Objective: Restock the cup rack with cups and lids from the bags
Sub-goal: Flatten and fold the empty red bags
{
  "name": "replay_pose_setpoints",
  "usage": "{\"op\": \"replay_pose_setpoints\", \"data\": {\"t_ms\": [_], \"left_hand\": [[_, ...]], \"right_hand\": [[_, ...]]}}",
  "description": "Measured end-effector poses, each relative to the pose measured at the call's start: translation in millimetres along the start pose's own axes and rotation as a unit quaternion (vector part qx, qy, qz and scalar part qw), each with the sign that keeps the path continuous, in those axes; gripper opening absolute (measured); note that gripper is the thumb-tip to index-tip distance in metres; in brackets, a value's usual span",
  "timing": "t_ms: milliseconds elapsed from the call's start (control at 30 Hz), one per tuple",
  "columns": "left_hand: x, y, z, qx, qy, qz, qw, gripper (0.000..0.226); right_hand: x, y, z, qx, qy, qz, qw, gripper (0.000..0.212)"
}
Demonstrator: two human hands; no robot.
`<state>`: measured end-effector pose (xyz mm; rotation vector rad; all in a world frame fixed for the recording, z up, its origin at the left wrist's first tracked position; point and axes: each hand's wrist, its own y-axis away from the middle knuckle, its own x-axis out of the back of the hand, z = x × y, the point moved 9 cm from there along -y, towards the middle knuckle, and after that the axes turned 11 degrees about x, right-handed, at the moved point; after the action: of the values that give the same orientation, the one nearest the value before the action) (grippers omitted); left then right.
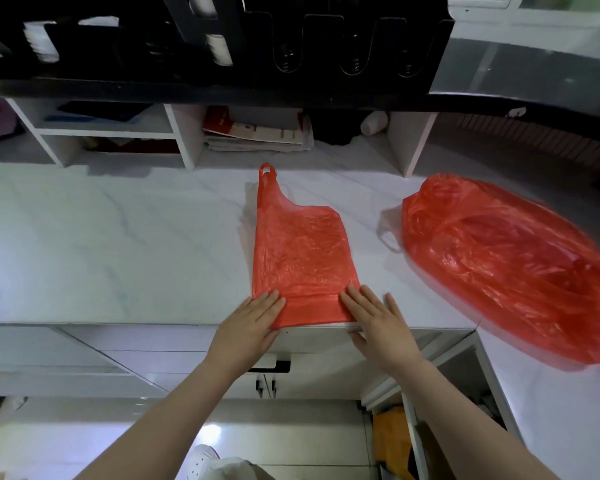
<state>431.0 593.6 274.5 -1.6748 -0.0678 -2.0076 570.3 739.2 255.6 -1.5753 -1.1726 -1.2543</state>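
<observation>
left hand flat, fingers straight, released, palm down on the near left corner of the flat red bag. its thumb hangs just over the counter edge. right hand is the same: straight fingers, nothing grasped, pressing the near right corner, outer fingers on bare counter beside the bag. neither hand curls round anything.

flat red bag lies spread and creased on the white marble counter, near edge at the counter lip. one handle loop points away toward the shelves. it looks empty, pressed thin.

second red bag sits to the right, well apart from the flat one. it is bulging and lying on its side, mouth end toward the shelves. cannot tell the contents through the plastic.

black cup rack runs across the top of the view, above the counter. white stacks show in two of its slots, and the slots further right show only bare springs.

white cubbies under the rack hold a pile of papers and a white bottle.

below the counter lip there is a drawer with a black handle, and an open cabinet at lower right.
</observation>
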Motion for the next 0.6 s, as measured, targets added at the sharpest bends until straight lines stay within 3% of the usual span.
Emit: {"op": "replay_pose_setpoints", "data": {"t_ms": [67,167,333,500,600], "left_hand": [[6,0,-7,0.040,0.074,-0.001,0.996,0.052],[17,-3,-20,0.105,0.134,0.004,0.985,0.038],[14,-7,-43,0.211,0.208,-0.010,0.955,0.023],[7,-8,-56,0.300,0.270,0.009,0.915,0.034],[6,-15,-60,0.326,0.265,0.022,0.907,0.042]], "right_hand": [[17,4,-2,0.013,-0.035,0.070,0.997,0.063],[34,11,0,0.026,-0.064,0.160,0.985,0.044],[42,11,16,-0.058,-0.133,0.197,0.970,0.007],[33,-7,37,-0.181,-0.181,0.174,0.951,0.008],[29,-7,39,-0.209,-0.201,0.181,0.940,0.018]]}}
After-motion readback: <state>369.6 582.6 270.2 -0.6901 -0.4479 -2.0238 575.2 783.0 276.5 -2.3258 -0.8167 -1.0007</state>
